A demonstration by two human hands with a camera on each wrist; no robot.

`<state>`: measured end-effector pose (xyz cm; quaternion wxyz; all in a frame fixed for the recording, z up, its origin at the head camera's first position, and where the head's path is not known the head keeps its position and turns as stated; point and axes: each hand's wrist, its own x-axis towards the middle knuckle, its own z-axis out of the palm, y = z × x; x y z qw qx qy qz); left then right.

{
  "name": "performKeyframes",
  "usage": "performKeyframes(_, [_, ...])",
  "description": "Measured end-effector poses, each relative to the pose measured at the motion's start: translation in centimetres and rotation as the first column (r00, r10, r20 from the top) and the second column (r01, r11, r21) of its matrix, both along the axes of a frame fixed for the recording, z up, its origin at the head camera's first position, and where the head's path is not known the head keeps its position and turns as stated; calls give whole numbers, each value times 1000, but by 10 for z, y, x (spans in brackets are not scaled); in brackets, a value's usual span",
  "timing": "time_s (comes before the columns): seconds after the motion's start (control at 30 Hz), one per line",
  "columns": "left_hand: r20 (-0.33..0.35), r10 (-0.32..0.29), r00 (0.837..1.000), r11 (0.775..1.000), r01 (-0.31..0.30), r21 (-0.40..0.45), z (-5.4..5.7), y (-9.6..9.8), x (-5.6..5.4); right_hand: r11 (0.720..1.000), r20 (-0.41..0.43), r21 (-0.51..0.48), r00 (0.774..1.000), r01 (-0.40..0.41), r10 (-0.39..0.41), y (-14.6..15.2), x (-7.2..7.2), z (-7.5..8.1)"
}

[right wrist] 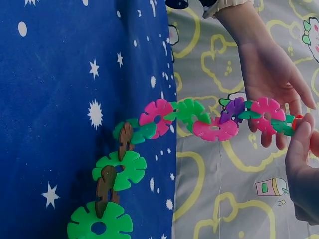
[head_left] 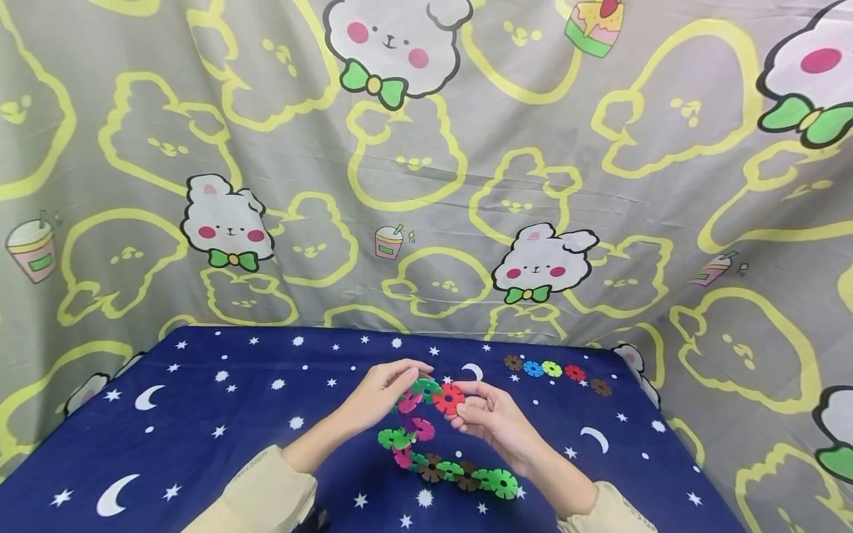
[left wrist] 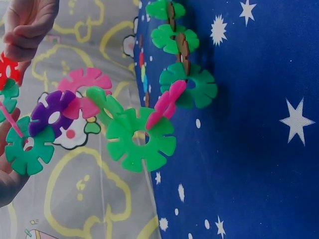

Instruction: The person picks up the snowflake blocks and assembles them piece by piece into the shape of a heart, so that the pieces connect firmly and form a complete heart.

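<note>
A chain of interlocked plastic snowflake discs hangs from the hands down to the cloth, in green, brown, pink, purple and teal. My right hand (head_left: 496,418) pinches the red disc (head_left: 449,400) at the chain's upper end between thumb and fingers. Beside the upper teal disc (left wrist: 30,145) is my left hand (head_left: 380,392), its fingers stretched out behind the chain in the right wrist view; whether they touch it is unclear. Midway down are a purple disc (right wrist: 233,110) and a pink disc (right wrist: 216,129). The lower end, a bright green disc (head_left: 503,484), lies near the cloth.
Several loose discs lie in a row at the back right of the table: brown (head_left: 513,363), blue (head_left: 533,369), yellow-green (head_left: 551,369), red (head_left: 575,372) and another brown (head_left: 601,387). A dark blue star-printed cloth (head_left: 260,422) covers the table. Behind it hangs a grey cartoon curtain (head_left: 440,229).
</note>
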<state>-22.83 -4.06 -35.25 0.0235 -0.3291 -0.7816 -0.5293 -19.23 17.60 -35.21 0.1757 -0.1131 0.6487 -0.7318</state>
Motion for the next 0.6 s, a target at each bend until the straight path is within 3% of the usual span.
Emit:
performKeyframes(0.17, [-5,-22,1000,999,22,-23,-1,-1,0,1000,-1,-12,1000,-14,14,0,0,-2])
performKeyframes(0.4, [-111,-94,989,988,78,-136,-1,5,0,999,-3,-17,999,-35,35,-1,2,-5])
performKeyframes(0.6, [-111,-88,990,974,62,-217,2,12,2,1000,-33,7,999,-25,26,-4,4,-4])
